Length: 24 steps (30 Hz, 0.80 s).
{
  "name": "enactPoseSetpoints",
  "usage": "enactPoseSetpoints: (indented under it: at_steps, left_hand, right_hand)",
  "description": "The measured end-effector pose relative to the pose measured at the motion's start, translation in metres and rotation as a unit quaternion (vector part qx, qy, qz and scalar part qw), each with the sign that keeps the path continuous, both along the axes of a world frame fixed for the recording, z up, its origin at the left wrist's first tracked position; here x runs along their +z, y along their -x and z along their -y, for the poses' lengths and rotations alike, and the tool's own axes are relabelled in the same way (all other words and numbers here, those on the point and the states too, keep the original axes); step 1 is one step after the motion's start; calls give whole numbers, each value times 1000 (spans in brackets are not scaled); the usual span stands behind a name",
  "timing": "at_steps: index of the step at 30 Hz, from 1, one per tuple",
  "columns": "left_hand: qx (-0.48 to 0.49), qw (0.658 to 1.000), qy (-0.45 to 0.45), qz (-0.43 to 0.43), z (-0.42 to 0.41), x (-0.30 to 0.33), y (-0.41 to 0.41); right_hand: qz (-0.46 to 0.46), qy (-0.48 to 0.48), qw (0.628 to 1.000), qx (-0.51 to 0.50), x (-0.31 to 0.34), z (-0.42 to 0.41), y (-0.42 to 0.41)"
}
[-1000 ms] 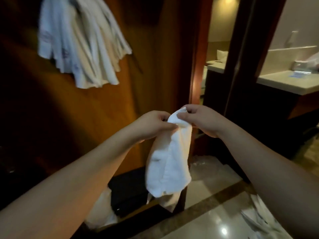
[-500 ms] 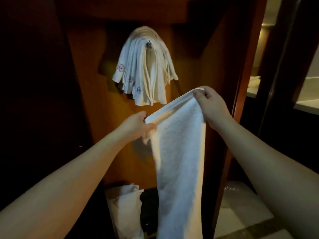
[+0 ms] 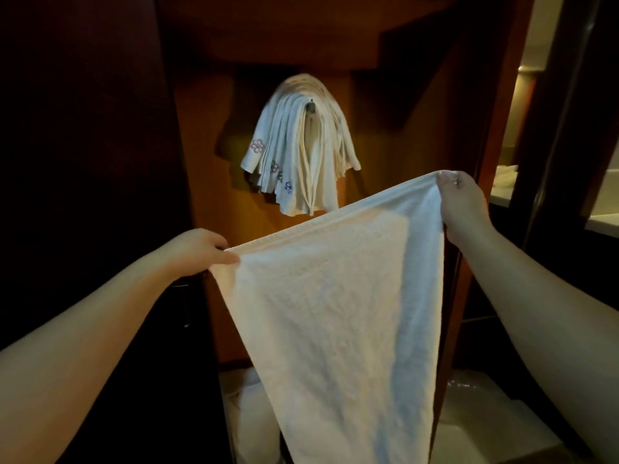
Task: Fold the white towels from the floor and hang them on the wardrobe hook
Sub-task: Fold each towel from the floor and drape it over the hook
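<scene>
Towel (image 3: 335,313) corners are what I have in both hands: my left hand (image 3: 197,251) pinches the top edge at about 9 o'clock of the frame, thumb on top and fingers curled behind the cloth, while my right hand (image 3: 464,204) grips the other corner up at 2 o'clock, fingers closed round a small bunch of fabric. The top edge runs taut and slanted between them, higher on the right, and the white towel hangs down from it as one wide sheet past 6 o'clock.

Half a second ago my hands were closer together and the cloth hung as a narrow strip; now they are well apart and it is spread open.

Beyond the towel, at 12 o'clock, a bundle of folded towels (image 3: 301,152) drapes over the wardrobe hook (image 3: 312,104) on the wooden back panel (image 3: 402,135). Small embroidered flower emblems, reddish and blue, mark their lower left corners; I can read no lettering. At 7 o'clock, low inside the wardrobe, something pale (image 3: 254,416) lies partly hidden behind the cloth.
</scene>
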<state>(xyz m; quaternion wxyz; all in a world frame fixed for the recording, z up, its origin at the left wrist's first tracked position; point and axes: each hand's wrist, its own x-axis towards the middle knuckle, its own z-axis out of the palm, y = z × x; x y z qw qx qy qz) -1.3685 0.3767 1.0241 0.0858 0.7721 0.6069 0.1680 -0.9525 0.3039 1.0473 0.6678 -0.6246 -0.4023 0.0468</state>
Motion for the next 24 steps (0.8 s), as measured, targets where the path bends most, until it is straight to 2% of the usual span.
enactPoseSetpoints:
  at_steps: [3,5,6,8,10,13,15,17,19,22,24]
  left_hand:
    - [-26,999,-5,46,0,1,8]
    - [-51,984,0,170,1,1,8]
    - [-64,960,18,272,3,2,6]
    - [-81,877,54,470,6,2,2]
    - [-101,802,67,585,4,2,-3]
    - [-110,740,91,657,1,2,-17]
    - [-63,700,121,701,0,1,-27]
    - [16,670,152,727,-1,-4,-35]
    - [68,659,175,729,0,-10,-44]
    - [93,636,188,743,9,-25,-63]
    - [101,610,193,762,22,-33,-78]
  right_hand:
    - [13,10,1000,-21,-2,1,-8]
    - [6,9,999,-35,0,2,-12]
    - [7,9,999,-44,1,3,-14]
    - [9,9,998,-62,3,6,-17]
    - [-1,13,998,-69,2,7,-20]
    - [-54,38,997,-31,-5,5,-20]
    - [-140,67,988,20,-13,5,-18]
    - [-262,95,957,84,-24,4,-11]
    - [-357,127,917,121,-39,5,3]
    - [-479,128,851,171,-58,7,39]
    - [-520,106,823,202,-65,14,69]
